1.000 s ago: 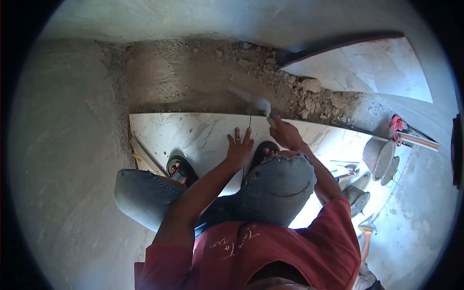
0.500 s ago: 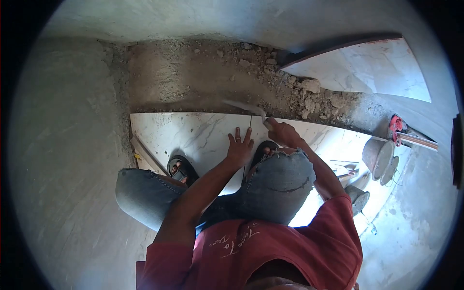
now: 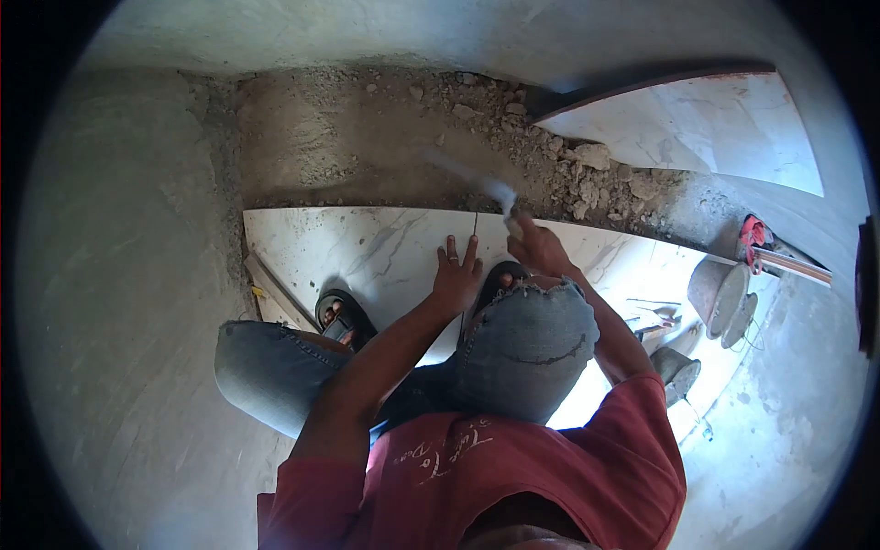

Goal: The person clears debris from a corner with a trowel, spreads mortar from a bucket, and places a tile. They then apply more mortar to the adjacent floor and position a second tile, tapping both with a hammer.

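My left hand [image 3: 456, 278] lies with fingers spread on the white marbled tile [image 3: 367, 243], a ring on one finger. Close by is the dark joint line [image 3: 475, 223] between two tiles. To its right, my right hand [image 3: 539, 247] is closed around the handle of a trowel [image 3: 498, 191]. The trowel's blade is smeared by motion and reaches up and left over the dirt bed [image 3: 367, 147] beyond the tile edge.
Broken mortar lumps [image 3: 591, 156] lie along the dirt bed. A loose marbled tile [image 3: 697, 124] leans at the upper right. Buckets [image 3: 717, 291] and tools [image 3: 658, 321] stand on the right. A wooden strip [image 3: 277, 291] lies near my sandalled foot [image 3: 341, 316].
The trowel has swung, its blade now tilted more steeply above my right hand, which has shifted slightly. My left hand stays on the tile.
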A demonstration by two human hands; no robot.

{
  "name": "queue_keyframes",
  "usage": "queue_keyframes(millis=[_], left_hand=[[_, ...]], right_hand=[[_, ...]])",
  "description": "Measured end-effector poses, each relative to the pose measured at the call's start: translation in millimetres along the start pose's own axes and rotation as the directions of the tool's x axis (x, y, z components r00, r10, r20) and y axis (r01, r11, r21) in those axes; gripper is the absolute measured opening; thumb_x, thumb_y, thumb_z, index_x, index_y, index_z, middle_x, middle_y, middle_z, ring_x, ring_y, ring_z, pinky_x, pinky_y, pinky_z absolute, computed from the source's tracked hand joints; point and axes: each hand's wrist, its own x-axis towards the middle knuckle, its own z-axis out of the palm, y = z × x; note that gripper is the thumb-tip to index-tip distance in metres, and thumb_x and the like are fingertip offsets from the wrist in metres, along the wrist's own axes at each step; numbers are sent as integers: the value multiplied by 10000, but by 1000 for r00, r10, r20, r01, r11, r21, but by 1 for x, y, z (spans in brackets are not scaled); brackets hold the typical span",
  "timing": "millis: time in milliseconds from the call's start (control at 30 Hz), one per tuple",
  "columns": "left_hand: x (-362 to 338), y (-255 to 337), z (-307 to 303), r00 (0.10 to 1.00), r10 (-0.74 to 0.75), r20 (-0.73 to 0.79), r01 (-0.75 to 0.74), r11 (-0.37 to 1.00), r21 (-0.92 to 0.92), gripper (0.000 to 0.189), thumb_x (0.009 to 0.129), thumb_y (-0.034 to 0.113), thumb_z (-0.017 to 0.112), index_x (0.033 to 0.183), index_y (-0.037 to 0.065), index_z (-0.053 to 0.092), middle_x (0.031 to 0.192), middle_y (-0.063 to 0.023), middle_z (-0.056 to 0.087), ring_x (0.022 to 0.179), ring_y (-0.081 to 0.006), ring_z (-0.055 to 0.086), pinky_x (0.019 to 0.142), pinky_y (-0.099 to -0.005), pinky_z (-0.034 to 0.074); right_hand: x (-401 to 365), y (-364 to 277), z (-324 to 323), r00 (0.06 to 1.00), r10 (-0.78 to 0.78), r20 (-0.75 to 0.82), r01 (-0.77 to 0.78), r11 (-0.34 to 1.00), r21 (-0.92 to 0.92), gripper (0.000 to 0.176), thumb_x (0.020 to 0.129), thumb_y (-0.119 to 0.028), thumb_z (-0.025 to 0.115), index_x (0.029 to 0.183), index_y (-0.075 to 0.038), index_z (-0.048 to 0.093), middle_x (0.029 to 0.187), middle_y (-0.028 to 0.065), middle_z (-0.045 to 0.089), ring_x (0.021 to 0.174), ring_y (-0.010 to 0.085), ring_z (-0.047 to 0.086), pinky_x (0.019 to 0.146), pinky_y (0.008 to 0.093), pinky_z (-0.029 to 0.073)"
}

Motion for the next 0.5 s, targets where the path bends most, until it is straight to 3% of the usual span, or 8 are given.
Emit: queue_keyframes(millis=[33, 167, 233, 267, 333, 500], left_hand=[[1, -1, -1, 1000, 2, -5, -2, 1000, 6, 406, 838, 232, 444, 1183, 28, 500, 1433, -217, 181, 1240, -560, 204, 965, -662, 200], [5, -6, -3, 999, 37, -1, -37, 998, 59, 400, 853, 229, 440, 1203, 42, 493, 1419, -253, 182, 1184, -607, 255, 935, -677, 239], [0, -1, 3, 999, 42, -17, -41, 998, 51, 398, 853, 229, 440, 1198, 38, 493, 1417, -254, 185, 1186, -607, 252, 934, -674, 242], [0, 0, 3, 999, 31, -37, -30, 999, 27, 399, 825, 231, 464, 1163, 25, 515, 1418, -244, 197, 1201, -594, 240, 941, -666, 240], [1, -1, 0, 998, 25, -63, -24, 1000, 15, 400, 798, 233, 488, 1128, 12, 536, 1419, -234, 208, 1216, -581, 229, 947, -657, 238], [0, -3, 10, 993, 40, -115, -39, 999, 9, 419, 775, 233, 512, 1129, 11, 535, 1417, -233, 215, 1212, -583, 239, 931, -651, 267]], right_hand=[[3, 3, 3, 994, 40, 97, -35, 998, -56, 410, 777, -226, 550, 1136, -95, 400, 778, 249, 603, 760, 438, 584, 669, 509, 454], [7, 9, -5, 994, 30, 103, -16, 991, -130, 416, 770, -228, 557, 1139, -112, 406, 782, 236, 608, 765, 438, 587, 668, 508, 457], [-1, -1, -8, 997, -17, -71, 21, 998, 51, 448, 760, -223, 541, 1173, -126, 398, 836, 243, 610, 820, 404, 599, 728, 480, 470], [0, 2, -4, 997, -17, -69, 20, 999, 51, 448, 760, -223, 541, 1173, -126, 398, 836, 243, 610, 820, 404, 599, 728, 480, 470], [7, 10, 4, 987, 39, 157, -19, 992, -122, 449, 753, -232, 575, 1158, -140, 404, 809, 240, 613, 774, 431, 594, 669, 500, 466], [9, -12, -10, 996, 19, 90, -12, 997, -80, 441, 757, -215, 548, 1162, -126, 394, 818, 252, 610, 779, 426, 599, 681, 500, 469]])
